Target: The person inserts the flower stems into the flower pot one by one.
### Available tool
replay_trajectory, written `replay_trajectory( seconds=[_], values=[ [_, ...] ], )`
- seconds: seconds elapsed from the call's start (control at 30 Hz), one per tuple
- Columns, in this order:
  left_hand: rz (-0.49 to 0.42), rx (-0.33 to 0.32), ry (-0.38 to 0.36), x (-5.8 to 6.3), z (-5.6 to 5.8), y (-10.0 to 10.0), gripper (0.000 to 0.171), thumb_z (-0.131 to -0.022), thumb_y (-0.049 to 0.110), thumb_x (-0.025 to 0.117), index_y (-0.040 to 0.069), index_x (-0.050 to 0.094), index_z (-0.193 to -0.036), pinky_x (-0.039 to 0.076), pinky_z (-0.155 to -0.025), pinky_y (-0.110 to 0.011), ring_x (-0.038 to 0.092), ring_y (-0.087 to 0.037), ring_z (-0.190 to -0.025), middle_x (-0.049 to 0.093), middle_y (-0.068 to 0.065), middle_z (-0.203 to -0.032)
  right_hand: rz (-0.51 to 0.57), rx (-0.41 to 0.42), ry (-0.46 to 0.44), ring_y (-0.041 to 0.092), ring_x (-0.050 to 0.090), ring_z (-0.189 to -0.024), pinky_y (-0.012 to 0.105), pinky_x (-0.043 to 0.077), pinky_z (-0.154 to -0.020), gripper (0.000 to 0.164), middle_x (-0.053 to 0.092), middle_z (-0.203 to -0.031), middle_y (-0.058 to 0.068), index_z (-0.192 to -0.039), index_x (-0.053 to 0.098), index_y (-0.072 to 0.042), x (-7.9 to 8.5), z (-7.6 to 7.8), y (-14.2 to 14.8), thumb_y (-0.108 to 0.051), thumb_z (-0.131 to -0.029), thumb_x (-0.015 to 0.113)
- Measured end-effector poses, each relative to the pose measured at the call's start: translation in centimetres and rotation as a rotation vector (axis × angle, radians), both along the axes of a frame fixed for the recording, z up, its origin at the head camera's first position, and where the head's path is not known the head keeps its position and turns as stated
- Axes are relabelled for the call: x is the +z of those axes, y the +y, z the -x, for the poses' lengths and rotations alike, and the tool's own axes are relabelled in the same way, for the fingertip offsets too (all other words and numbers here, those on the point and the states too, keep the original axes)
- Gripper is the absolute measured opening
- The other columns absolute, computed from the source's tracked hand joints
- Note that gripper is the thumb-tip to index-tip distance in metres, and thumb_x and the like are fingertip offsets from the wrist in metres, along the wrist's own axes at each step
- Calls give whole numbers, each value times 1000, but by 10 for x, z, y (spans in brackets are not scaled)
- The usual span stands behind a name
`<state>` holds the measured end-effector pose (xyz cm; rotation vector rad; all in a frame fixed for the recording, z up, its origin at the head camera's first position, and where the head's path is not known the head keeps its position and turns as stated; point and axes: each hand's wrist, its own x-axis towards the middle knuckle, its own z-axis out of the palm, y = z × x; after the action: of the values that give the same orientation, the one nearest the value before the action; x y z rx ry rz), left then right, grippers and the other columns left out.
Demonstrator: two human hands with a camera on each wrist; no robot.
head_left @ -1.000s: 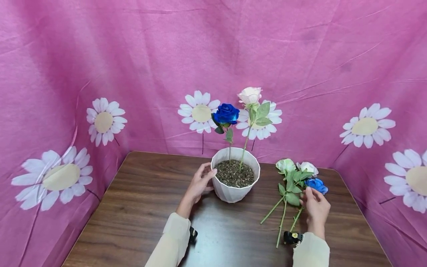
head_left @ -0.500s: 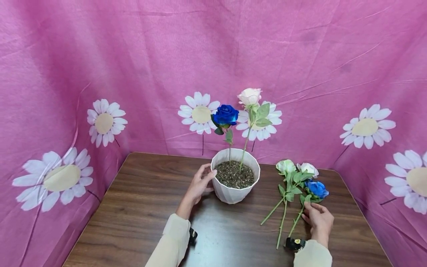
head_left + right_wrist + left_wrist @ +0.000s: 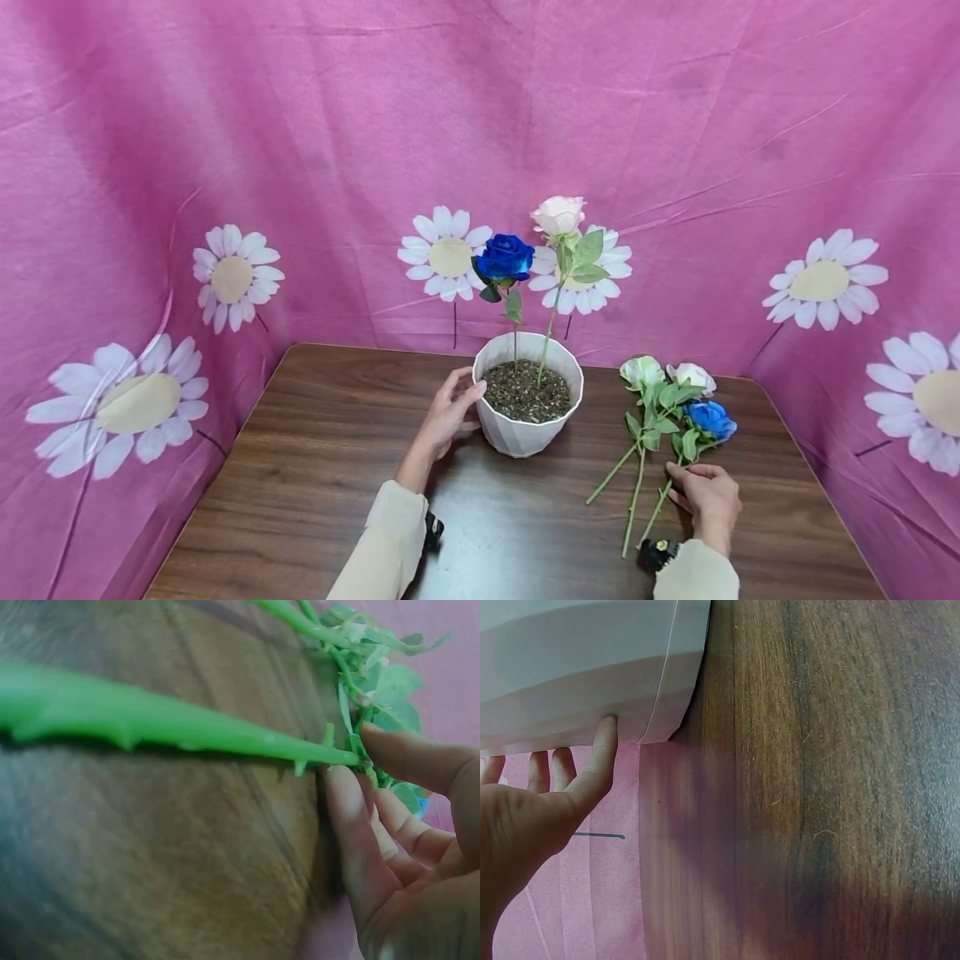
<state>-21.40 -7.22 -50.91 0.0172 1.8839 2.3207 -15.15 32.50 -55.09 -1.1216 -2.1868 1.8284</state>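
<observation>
A white faceted flower pot (image 3: 525,437) holds dark soil with a blue rose (image 3: 505,257) and a pale pink rose (image 3: 558,218) standing in it. My left hand (image 3: 450,414) rests against the pot's left side; in the left wrist view its fingertips touch the pot wall (image 3: 570,667). To the right, a second blue rose (image 3: 710,420) lies on the table. Thumb and fingers of my right hand (image 3: 708,498) pinch its stem just below the leaves. The right wrist view shows that thorny green stem (image 3: 172,724) running from the fingertips.
Beside the second blue rose lie a greenish-white rose (image 3: 642,372) and a white rose (image 3: 692,379), their leaves overlapping. Everything stands on a brown wooden table (image 3: 315,450). A pink curtain (image 3: 360,125) with printed daisies hangs behind and at both sides.
My right hand has moved from near the blue bloom down to its stem and now pinches it there. The lying blue rose has shifted slightly. My left hand stays at the pot.
</observation>
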Motion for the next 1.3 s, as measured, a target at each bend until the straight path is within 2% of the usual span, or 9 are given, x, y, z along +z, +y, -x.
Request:
replay_trajectory(
  seconds=[0.2, 0.37, 0.47, 0.53, 0.7, 0.87, 1.0, 1.13, 1.3],
  values=[
    [5, 3, 5, 0, 0, 0, 51, -99, 25, 65, 6, 47, -143, 55, -85, -63, 54, -41, -117, 48, -23, -133, -39, 9, -23, 7, 65, -54, 26, 60, -56, 37, 58, -79, 2, -110, 52, 7, 2, 1, -2, -4, -84, 76],
    [7, 4, 6, 0, -1, -1, 51, -99, 25, 65, 6, 47, -143, 55, -85, -63, 54, -38, -116, 48, -23, -133, 16, -40, 12, 6, 66, -55, 25, 61, -59, 28, 59, -73, -4, -110, 58, 7, 4, 0, -3, -2, -87, 71],
    [9, 5, 5, 1, -1, 0, 51, -99, 25, 65, 6, 48, -143, 56, -85, -62, 55, -36, -115, 48, -22, -133, 91, -79, 70, 4, 67, -60, 25, 61, -64, 19, 61, -69, -8, -109, 63, 5, 4, -1, -3, 1, -90, 65],
    [10, 6, 6, 1, -1, 0, 51, -99, 25, 65, 6, 48, -143, 56, -85, -62, 55, -37, -115, 48, -22, -133, 159, -104, 126, 3, 66, -63, 25, 61, -67, 11, 63, -69, -9, -101, 67, -1, 4, -1, -2, 4, -92, 61],
    [6, 5, 4, 0, 0, 0, 51, -99, 25, 65, 6, 48, -143, 56, -85, -62, 55, -37, -115, 48, -22, -132, 395, -185, 248, 5, 66, -67, 25, 61, -65, 24, 67, -72, -6, -85, 68, -13, 6, -1, 0, 6, -96, 59],
    [9, 6, 8, 1, 0, 0, 50, -99, 25, 65, 6, 48, -142, 57, -83, -61, 55, -35, -114, 49, -22, -132, 590, -249, 282, 9, 70, -69, 31, 62, -58, 15, 72, -78, -4, -99, 63, -17, 12, -3, 3, -2, -100, 59],
    [7, 8, 14, 0, 0, 0, 49, -99, 24, 65, 6, 49, -142, 56, -84, -62, 55, -34, -114, 49, -22, -131, 680, -321, 389, 12, 71, -72, 33, 62, -56, 14, 73, -79, 1, -103, 59, -11, 14, 0, 5, 0, -97, 63],
    [10, 10, 12, -1, 1, 0, 49, -99, 23, 65, 7, 49, -142, 55, -85, -63, 54, -31, -112, 49, -21, -131, 746, -412, 538, 15, 70, -76, 33, 62, -56, 22, 71, -81, 7, -102, 57, -3, 16, 8, 5, 10, -89, 69],
    [11, 13, 8, -3, 1, 0, 49, -99, 24, 65, 7, 48, -142, 55, -86, -64, 55, -32, -113, 49, -21, -132, 773, -433, 582, 13, 68, -83, 31, 62, -63, 36, 62, -94, 7, -110, 56, -3, 26, 17, 4, 18, -84, 69]
  ],
)
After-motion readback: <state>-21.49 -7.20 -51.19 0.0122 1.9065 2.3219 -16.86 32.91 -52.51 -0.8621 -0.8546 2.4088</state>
